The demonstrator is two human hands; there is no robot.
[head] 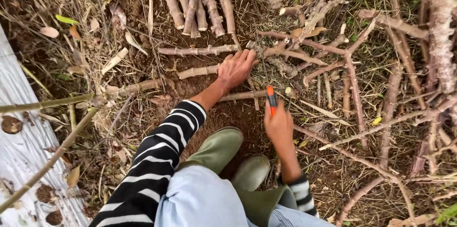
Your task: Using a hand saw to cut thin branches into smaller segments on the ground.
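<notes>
My left hand presses down on a pale cut stem lying across the soil, fingers spread over it. My right hand grips a tool with an orange handle; its thin blade points away from me, beside the left hand's fingers. A second stem lies just in front of the blade. Both forearms wear black-and-white striped sleeves.
A bundle of cut stems lies at the top. Tangled branches cover the right side. My green rubber boots stand on bare soil below the hands. White plastic sheeting runs along the left edge, crossed by a bamboo pole.
</notes>
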